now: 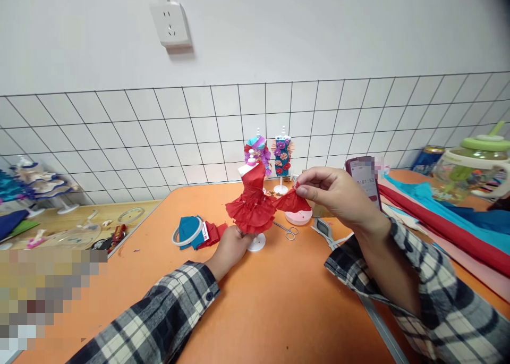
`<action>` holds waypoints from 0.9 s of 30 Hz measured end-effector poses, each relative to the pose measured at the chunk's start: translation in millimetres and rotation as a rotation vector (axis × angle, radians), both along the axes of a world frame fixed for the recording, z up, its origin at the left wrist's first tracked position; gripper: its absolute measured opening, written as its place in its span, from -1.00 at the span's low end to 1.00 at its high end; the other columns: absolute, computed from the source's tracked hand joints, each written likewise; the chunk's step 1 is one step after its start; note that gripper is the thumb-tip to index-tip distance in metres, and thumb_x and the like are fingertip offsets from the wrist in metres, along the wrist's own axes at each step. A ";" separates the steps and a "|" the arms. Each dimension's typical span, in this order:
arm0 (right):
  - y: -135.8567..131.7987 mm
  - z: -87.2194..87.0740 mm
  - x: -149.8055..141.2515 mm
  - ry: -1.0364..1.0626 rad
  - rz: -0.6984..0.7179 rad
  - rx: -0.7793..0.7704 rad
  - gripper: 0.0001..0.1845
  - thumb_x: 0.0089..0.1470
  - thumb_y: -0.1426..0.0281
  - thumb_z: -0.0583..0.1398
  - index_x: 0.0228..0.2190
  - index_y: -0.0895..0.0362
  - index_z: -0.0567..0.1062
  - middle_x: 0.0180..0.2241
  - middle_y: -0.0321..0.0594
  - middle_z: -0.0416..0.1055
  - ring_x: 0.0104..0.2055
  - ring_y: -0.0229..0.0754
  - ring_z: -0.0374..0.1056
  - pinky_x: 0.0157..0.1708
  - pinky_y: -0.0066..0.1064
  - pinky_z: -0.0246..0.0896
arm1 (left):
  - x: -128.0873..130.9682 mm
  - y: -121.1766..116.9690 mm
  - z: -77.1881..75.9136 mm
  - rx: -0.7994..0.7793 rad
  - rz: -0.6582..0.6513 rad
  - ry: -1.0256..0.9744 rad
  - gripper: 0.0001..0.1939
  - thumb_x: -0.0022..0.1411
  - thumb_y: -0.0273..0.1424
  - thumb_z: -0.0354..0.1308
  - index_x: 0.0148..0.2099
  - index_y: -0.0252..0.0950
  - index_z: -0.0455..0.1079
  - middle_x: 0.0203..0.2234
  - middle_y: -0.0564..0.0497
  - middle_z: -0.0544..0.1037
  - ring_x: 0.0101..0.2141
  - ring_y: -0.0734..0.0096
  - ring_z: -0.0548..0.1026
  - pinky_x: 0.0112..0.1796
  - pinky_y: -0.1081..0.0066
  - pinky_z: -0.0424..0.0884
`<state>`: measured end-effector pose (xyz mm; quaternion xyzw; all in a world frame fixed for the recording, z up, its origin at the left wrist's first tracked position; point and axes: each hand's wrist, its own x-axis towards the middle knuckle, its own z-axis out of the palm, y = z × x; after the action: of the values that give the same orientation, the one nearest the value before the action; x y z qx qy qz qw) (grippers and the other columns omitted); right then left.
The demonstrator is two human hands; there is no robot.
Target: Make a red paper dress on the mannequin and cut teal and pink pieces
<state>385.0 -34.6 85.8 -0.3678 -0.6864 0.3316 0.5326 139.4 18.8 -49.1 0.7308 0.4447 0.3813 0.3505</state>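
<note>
A small white dress form (257, 242) stands upright on the orange table, wearing a ruffled red fabric dress (253, 196). Below the skirt, my left hand (231, 250) is closed around the form's stand, its fingertips partly hidden by the stand and skirt. Off to the right, my right hand (332, 194) pinches the end of a red fabric strip (292, 201) between thumb and finger. That strip stretches from the dress's waist to my fingers. Just right of the stand lie small scissors (290, 232), near a round pink-and-white container (298, 216).
Two decorated dress forms, one with flowers (282, 159), stand behind. An embroidery hoop (187, 232) with blue and red cloth lies left. A phone (364, 180) leans at right, near grey-handled shears (323, 231), fabric strips (446, 220) and a lidded jug (474, 164).
</note>
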 end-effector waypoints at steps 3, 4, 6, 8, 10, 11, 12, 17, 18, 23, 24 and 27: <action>0.1 -0.2 0.7 -0.039 -0.027 0.004 -0.65 -0.08 0.12 0.37 -0.36 0.14 0.57 -0.36 -0.19 0.52 -0.34 -0.21 0.39 -0.36 -0.41 0.33 | -0.6 0.4 -0.1 0.006 -0.010 0.005 -0.79 0.10 -0.29 0.14 -0.35 -0.31 0.52 -0.38 -0.03 0.64 -0.27 0.15 0.57 -0.23 0.32 0.47; 0.1 -0.3 0.9 -0.047 -0.032 0.004 -0.64 -0.08 0.11 0.36 -0.36 0.14 0.57 -0.37 -0.19 0.51 -0.34 -0.21 0.39 -0.36 -0.41 0.32 | -0.7 0.3 -0.2 0.006 -0.013 0.007 -0.79 0.10 -0.29 0.14 -0.35 -0.31 0.52 -0.39 -0.03 0.64 -0.27 0.15 0.57 -0.22 0.32 0.47; 0.1 -0.5 1.2 -0.046 -0.031 0.005 -0.65 -0.07 0.11 0.36 -0.36 0.14 0.57 -0.37 -0.20 0.52 -0.35 -0.22 0.39 -0.37 -0.42 0.31 | -0.8 0.2 -0.5 0.008 -0.018 0.010 -0.78 0.12 -0.29 0.12 -0.33 -0.30 0.52 -0.38 -0.03 0.64 -0.27 0.15 0.57 -0.21 0.32 0.47; 0.3 -0.8 1.1 -0.038 -0.025 0.005 -0.66 -0.07 0.12 0.37 -0.37 0.13 0.58 -0.37 -0.21 0.52 -0.35 -0.22 0.39 -0.37 -0.42 0.31 | -0.9 0.0 -1.1 0.010 -0.017 0.015 -0.78 0.13 -0.29 0.11 -0.31 -0.30 0.52 -0.37 -0.03 0.64 -0.26 0.16 0.57 -0.20 0.32 0.47; 0.3 -0.9 0.3 -0.034 -0.021 -0.002 -0.67 -0.07 0.13 0.37 -0.36 0.13 0.57 -0.37 -0.22 0.52 -0.35 -0.22 0.39 -0.36 -0.42 0.30 | -1.2 0.1 -1.7 0.013 -0.012 0.023 -0.79 0.12 -0.30 0.12 -0.31 -0.30 0.52 -0.35 -0.03 0.64 -0.26 0.15 0.57 -0.20 0.32 0.47; 0.2 -0.7 -0.3 -0.030 -0.014 -0.008 -0.67 -0.08 0.14 0.37 -0.36 0.13 0.57 -0.37 -0.22 0.52 -0.34 -0.22 0.39 -0.35 -0.43 0.30 | -1.4 0.2 -2.1 0.015 -0.009 0.029 -0.79 0.11 -0.31 0.13 -0.31 -0.31 0.52 -0.35 -0.03 0.64 -0.26 0.15 0.57 -0.20 0.32 0.47; 0.0 -0.4 -1.1 -0.023 -0.003 -0.016 -0.68 -0.08 0.15 0.38 -0.36 0.13 0.57 -0.37 -0.22 0.52 -0.34 -0.22 0.39 -0.35 -0.43 0.31 | -1.5 0.2 -2.3 0.018 -0.007 0.034 -0.80 0.10 -0.32 0.13 -0.32 -0.31 0.52 -0.36 -0.03 0.64 -0.26 0.14 0.57 -0.21 0.31 0.47; -3.6 3.3 -5.4 -0.020 0.067 -0.049 -0.69 -0.09 0.14 0.38 -0.41 0.13 0.55 -0.36 -0.22 0.51 -0.35 -0.24 0.39 -0.36 -0.42 0.31 | -0.9 -1.4 -0.3 0.039 0.002 0.051 -0.79 0.12 -0.30 0.13 -0.32 -0.31 0.53 -0.37 -0.03 0.64 -0.27 0.15 0.57 -0.23 0.33 0.46; -5.0 4.1 -6.4 -0.076 0.105 -0.040 -0.71 -0.07 0.15 0.37 -0.44 0.13 0.56 -0.33 -0.20 0.51 -0.36 -0.24 0.39 -0.37 -0.42 0.30 | -0.5 -2.2 0.6 0.046 0.006 0.053 -0.79 0.12 -0.30 0.13 -0.32 -0.31 0.53 -0.37 -0.02 0.64 -0.26 0.15 0.56 -0.23 0.34 0.46; -13.1 5.1 -14.9 -0.472 0.400 0.006 -0.87 0.03 0.27 0.31 -0.42 0.08 0.60 -0.10 -0.22 0.50 -0.20 -0.20 0.42 -0.31 -0.43 0.26 | 1.2 -4.9 5.4 0.082 0.005 0.066 -0.84 0.07 -0.34 0.16 -0.37 -0.30 0.52 -0.44 0.02 0.61 -0.30 0.19 0.54 -0.28 0.36 0.45; -14.0 4.5 -16.8 -0.511 0.413 0.004 -0.89 0.04 0.29 0.31 -0.40 0.06 0.60 -0.09 -0.23 0.51 -0.18 -0.18 0.42 -0.31 -0.43 0.25 | 1.4 -5.1 5.9 0.087 0.004 0.068 -0.84 0.06 -0.35 0.16 -0.37 -0.30 0.53 -0.45 0.02 0.61 -0.32 0.20 0.53 -0.30 0.37 0.45; -13.9 2.1 -19.5 -0.534 0.350 -0.009 -0.93 0.03 0.33 0.30 -0.41 0.05 0.60 -0.11 -0.26 0.53 -0.21 -0.19 0.42 -0.35 -0.44 0.24 | 2.3 -5.8 6.5 0.096 0.008 0.069 -0.82 0.05 -0.34 0.17 -0.34 -0.30 0.55 -0.44 0.01 0.62 -0.36 0.21 0.52 -0.34 0.37 0.45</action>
<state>365.5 -48.5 87.9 -0.3205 -0.8533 0.3129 0.2669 141.7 12.9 -42.6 0.7578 0.4405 0.3782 0.2978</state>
